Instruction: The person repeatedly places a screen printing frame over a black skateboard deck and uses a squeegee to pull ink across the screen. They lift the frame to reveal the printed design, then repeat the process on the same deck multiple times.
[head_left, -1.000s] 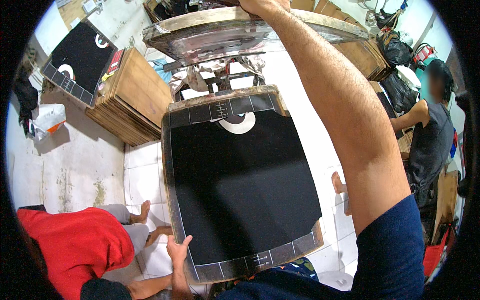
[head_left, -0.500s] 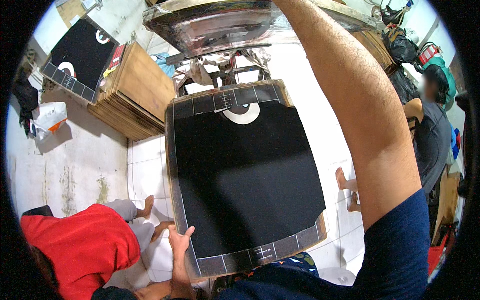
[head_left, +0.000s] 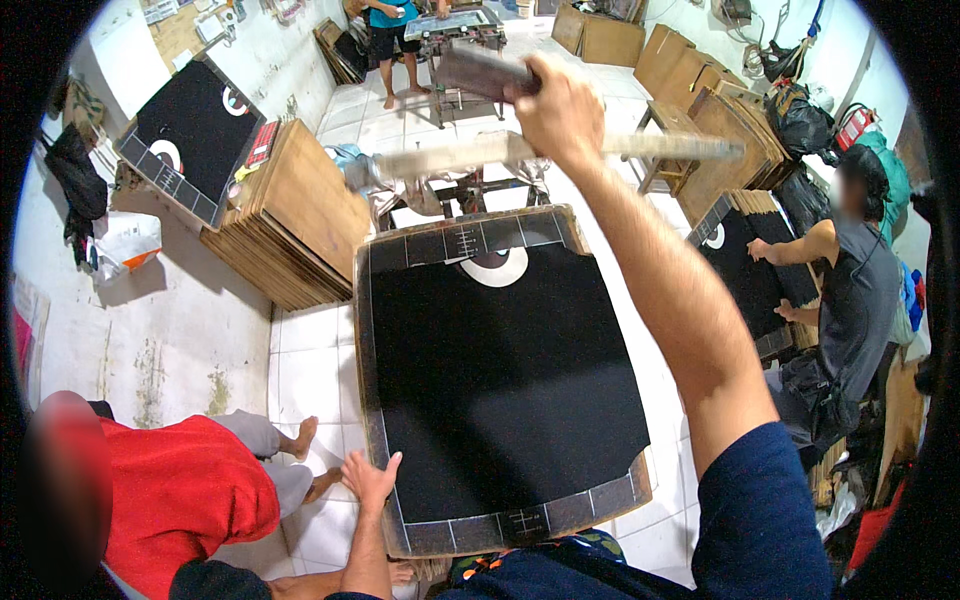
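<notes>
A board (head_left: 500, 380) covered in black fabric, with a dark gridded border and a white partial ring at its far end, lies below me. My left hand (head_left: 372, 478) is at its left edge, fingers apart, thumb at the edge. My right hand (head_left: 562, 115) is raised beyond the board's far end, closed on a dark bar (head_left: 470, 70). A pale frame edge (head_left: 680, 146), blurred by motion, runs behind that hand, above dark supports and hanging rags.
Stacked wooden boards (head_left: 280, 230) stand left, under another fabric-covered board (head_left: 190, 120). A person in red (head_left: 190, 480) is lower left. A co-worker in grey (head_left: 850, 300) handles black fabric (head_left: 750, 280) at right. Another person (head_left: 390, 30) stands by a far table (head_left: 450, 30).
The frame's wide face has swung to an edge-on bar, revealing the far table and person. The dark bar has come into view. My left hand's fingers have loosened on the board's edge.
</notes>
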